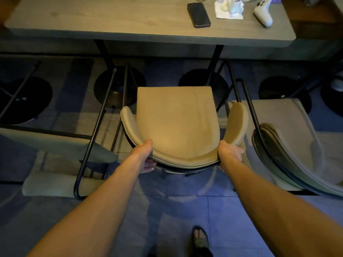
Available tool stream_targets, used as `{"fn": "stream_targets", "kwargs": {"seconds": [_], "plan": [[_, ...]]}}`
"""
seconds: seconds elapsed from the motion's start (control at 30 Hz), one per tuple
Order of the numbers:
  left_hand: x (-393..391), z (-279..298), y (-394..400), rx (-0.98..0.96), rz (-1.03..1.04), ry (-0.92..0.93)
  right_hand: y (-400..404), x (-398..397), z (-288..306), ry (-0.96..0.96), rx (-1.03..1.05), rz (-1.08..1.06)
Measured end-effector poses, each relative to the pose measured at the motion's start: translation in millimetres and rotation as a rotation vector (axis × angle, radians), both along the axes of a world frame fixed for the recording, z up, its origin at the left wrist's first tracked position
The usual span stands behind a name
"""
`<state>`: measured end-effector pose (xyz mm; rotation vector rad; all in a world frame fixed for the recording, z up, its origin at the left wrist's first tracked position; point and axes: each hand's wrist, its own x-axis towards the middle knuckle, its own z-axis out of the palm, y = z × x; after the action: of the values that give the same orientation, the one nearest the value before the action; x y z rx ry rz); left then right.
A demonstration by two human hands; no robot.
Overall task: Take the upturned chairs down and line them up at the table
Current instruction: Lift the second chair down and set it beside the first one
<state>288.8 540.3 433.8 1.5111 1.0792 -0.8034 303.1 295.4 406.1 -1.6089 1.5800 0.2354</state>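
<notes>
Both hands, left hand [146, 158] and right hand [230, 154], are gripping the curved backrest of the tan upholstered chair [176, 123] at frame centre, risking snagging the neighbouring black-framed chairs' legs [96, 127].

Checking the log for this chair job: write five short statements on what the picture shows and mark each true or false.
1. Both hands grip the middle chair by its curved back. True: the left hand and the right hand hold it at either end.
2. The middle chair lies upside down. False: its seat faces up, toward the table.
3. A phone lies on the table. True.
4. The phone lies on the chair seat. False: the seat is bare.
5. A white controller sits right of the crumpled paper. True.
</notes>
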Motion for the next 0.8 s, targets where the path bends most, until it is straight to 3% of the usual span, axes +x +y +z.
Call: {"fn": "stream_targets", "kwargs": {"seconds": [0.43,0.6,0.7,0.8], "plan": [[3,10,9,-0.029,-0.070,0.084,3,-4,6,0.037,-0.067,0.005],[9,16,16,-0.101,-0.083,0.140,13,0,18,0.088,-0.111,-0.074],[7,30,38,-0.236,-0.195,0.182,33,-4,35,0.124,-0.244,-0.091],[8,35,67,-0.299,-0.249,0.138,90,-31,42,-0.033,-0.323,-0.058]]}}
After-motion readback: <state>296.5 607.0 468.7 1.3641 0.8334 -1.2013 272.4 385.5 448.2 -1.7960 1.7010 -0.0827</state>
